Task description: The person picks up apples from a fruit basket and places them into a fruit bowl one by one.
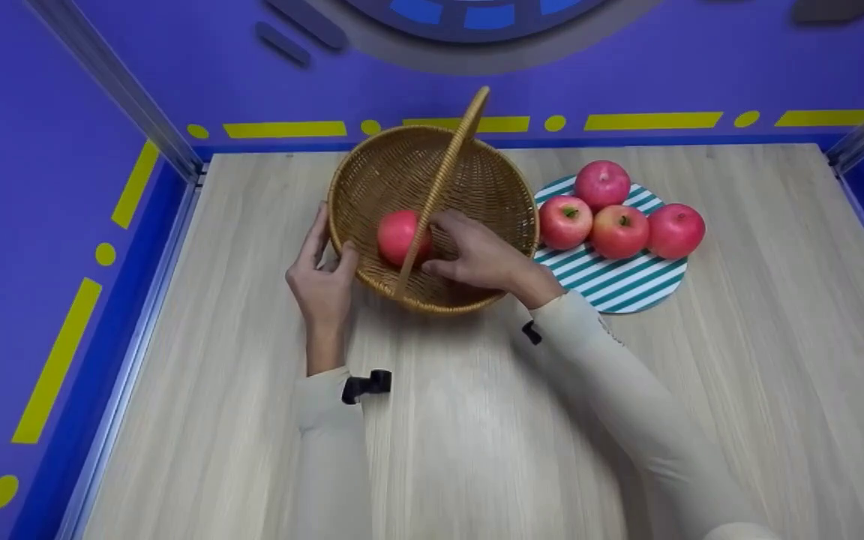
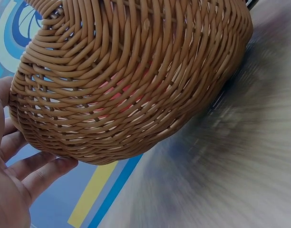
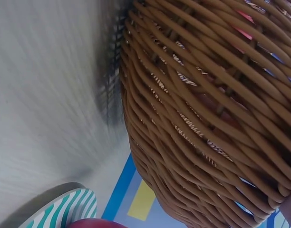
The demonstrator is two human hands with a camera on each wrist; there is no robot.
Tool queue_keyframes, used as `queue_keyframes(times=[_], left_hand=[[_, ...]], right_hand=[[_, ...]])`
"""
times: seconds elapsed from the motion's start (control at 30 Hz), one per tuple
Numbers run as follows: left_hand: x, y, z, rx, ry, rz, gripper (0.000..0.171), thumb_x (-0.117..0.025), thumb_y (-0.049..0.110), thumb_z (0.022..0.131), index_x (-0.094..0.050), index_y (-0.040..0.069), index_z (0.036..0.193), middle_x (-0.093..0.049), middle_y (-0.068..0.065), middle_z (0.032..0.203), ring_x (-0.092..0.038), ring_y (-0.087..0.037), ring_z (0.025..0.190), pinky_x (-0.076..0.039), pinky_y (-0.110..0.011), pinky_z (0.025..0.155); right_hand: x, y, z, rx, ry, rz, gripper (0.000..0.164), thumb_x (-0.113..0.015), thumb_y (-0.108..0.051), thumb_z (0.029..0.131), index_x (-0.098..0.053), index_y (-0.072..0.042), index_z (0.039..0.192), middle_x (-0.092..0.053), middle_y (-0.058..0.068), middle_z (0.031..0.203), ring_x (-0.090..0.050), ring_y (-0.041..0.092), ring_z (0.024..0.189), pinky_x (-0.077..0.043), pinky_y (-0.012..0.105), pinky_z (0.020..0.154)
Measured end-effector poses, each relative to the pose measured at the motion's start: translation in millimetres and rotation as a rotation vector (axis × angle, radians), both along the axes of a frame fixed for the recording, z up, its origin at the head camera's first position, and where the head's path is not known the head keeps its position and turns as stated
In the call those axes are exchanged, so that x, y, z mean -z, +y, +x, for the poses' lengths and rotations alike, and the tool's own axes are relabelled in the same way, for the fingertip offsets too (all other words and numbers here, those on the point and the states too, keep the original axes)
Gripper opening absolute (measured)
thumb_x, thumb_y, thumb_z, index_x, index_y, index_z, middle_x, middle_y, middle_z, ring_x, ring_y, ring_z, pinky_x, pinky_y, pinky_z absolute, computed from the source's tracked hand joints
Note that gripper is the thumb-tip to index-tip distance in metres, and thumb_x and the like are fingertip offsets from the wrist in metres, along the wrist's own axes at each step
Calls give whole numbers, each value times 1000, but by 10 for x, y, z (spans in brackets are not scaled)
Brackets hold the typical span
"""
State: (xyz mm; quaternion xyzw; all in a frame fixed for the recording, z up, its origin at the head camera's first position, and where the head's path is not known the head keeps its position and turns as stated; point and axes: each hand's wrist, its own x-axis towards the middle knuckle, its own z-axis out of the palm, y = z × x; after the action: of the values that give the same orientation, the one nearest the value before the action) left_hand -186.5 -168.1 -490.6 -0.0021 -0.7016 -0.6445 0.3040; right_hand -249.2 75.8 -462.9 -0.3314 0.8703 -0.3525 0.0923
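Note:
A brown wicker basket [image 1: 372, 161] with an arched handle [image 1: 443, 172] stands at the back of the table. My left hand [image 1: 323, 281] grips its left side near the rim, fingers along the outer weave; these fingers [image 2: 48, 173] also show in the left wrist view. Inside the basket lies a red apple [image 1: 399, 234], partly crossed by the handle. Reaching in over the front right rim, my right hand [image 1: 481, 255] has thumb and fingers parted, their tips right at the apple's right edge. Woven wall [image 3: 198, 118] hides most of that hand in the right wrist view.
Right of the basket, close to its rim, a round green-and-white striped mat [image 1: 612, 289] carries several red apples [image 1: 619, 232]. The pale wooden table [image 1: 447, 420] ends at a blue-purple wall [image 1: 252, 82] behind, with another wall [image 1: 19, 187] on the left.

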Motion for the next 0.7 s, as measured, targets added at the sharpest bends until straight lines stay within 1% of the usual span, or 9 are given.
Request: queue_keyframes(times=[0.17, 0.27, 0.33, 0.43, 0.53, 0.6, 0.7], left_hand=[[3, 0, 5, 6, 2, 8, 56, -67, -4, 93, -62, 4, 149, -61, -7, 150, -60, -24, 135, -59, -45, 95], [7, 4, 4, 6, 5, 0, 56, -67, -4, 94, -61, 6, 149, -61, -6, 150, -60, -23, 136, -58, -51, 96], [6, 6, 4, 5, 6, -2, 56, -67, -3, 94, -61, 7, 150, -61, -5, 151, -59, -23, 136, -58, -53, 96], [7, 6, 4, 3, 0, 7, 56, -67, -3, 94, -62, 8, 149, -61, -4, 151, -59, -23, 137, -57, -53, 97], [4, 7, 6, 6, -9, 27, 56, -68, -4, 94, -62, 7, 149, -60, -5, 151, -59, -24, 137, -56, -51, 100], [3, 5, 9, 5, -11, 30, 56, -68, -4, 94, -62, 6, 149, -60, -6, 151, -59, -25, 137, -55, -51, 101], [5, -3, 8, 2, -10, 28, 56, -68, -3, 94, -62, 6, 149, -60, -6, 151, -59, -25, 137, -56, -50, 101]], right_hand=[[9, -6, -6, -7, 16, 14, 74, -77, -25, 98, -43, -5, 161, -49, 17, 157, -49, 29, 142, -41, 45, 118], [8, 1, -7, -11, 17, 52, 69, -77, -24, 98, -48, -5, 157, -51, 17, 154, -52, 29, 138, -44, 45, 115], [1, 11, -6, -14, 11, 82, 68, -78, -24, 97, -50, -4, 156, -51, 19, 154, -52, 32, 138, -44, 46, 115], [-14, 32, -1, -22, 3, 118, 66, -79, -25, 96, -53, -1, 152, -53, 21, 152, -52, 35, 138, -44, 48, 115], [-41, 63, 5, -39, 1, 153, 68, -81, -25, 94, -54, -2, 152, -53, 22, 151, -52, 36, 138, -43, 50, 116], [-66, 87, 10, -62, 7, 177, 70, -83, -22, 92, -54, -2, 152, -52, 22, 151, -52, 37, 136, -44, 50, 115], [-107, 122, 17, -94, 14, 219, 74, -85, -17, 89, -53, -5, 155, -47, 21, 156, -50, 37, 139, -43, 51, 116]])
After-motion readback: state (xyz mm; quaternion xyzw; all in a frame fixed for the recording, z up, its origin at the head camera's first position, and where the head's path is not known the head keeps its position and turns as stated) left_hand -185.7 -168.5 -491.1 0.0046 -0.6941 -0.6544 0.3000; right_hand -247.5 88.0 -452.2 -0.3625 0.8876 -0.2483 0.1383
